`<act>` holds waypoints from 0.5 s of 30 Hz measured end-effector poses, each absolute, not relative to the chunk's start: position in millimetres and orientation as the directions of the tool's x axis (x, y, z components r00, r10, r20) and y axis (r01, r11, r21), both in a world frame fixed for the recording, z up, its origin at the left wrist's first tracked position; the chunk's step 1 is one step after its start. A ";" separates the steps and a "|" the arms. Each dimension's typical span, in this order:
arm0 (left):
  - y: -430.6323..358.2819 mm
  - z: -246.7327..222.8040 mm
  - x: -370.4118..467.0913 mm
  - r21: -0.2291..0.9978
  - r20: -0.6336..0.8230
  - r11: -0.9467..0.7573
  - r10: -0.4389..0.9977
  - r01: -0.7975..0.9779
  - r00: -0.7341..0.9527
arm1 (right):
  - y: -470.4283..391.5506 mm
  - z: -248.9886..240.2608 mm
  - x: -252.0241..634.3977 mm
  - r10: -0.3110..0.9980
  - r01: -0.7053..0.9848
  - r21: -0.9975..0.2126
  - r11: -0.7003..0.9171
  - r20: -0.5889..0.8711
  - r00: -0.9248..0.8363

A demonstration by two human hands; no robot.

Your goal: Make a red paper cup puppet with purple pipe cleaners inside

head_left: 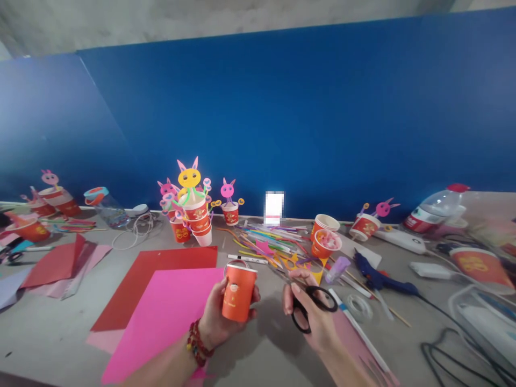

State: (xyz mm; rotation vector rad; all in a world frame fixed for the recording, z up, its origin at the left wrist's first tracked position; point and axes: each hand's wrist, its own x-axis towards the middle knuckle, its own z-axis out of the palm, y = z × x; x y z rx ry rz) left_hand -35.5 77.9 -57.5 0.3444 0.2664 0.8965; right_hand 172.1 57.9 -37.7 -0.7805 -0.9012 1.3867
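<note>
An orange-red paper cup (237,295) stands roughly upright in my left hand (215,314), whose fingers wrap round its sides. Its upper rim looks partly detached, like a loose ring. In my right hand (312,314) is a pair of scissors with black handles (301,317); the fingers close around them, and the blades point away toward the pipe cleaners. A gap of bare table separates the scissors from the cup. Under my left forearm lies a bright pink paper sheet (161,317), with a red sheet (129,279) beneath it.
Several decorated cups with paper animal heads (189,180) stand along the blue wall (258,118). Pipe cleaners (274,236) are heaped mid-table. A blue glue gun (382,279) and its black cord lie at right, near a plastic bottle (437,209). Red paper (56,263) lies at left.
</note>
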 end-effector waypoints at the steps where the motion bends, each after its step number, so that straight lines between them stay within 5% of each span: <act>1: 77.9 -56.1 -34.6 0.387 -0.066 0.579 0.794 -0.718 0.604 | 57.5 -37.2 172.6 0.997 -0.457 -0.888 0.056 0.073 -0.020; 5: 75.7 -60.5 -31.8 0.355 -0.065 0.600 0.781 -0.717 0.622 | 57.8 -35.9 174.5 0.996 -0.443 -0.896 0.031 0.068 -0.066; 15: 70.6 -62.4 -25.7 0.502 -0.070 0.616 0.729 -0.607 0.681 | 52.1 -42.2 166.4 0.979 -0.420 -0.905 0.069 0.143 -0.146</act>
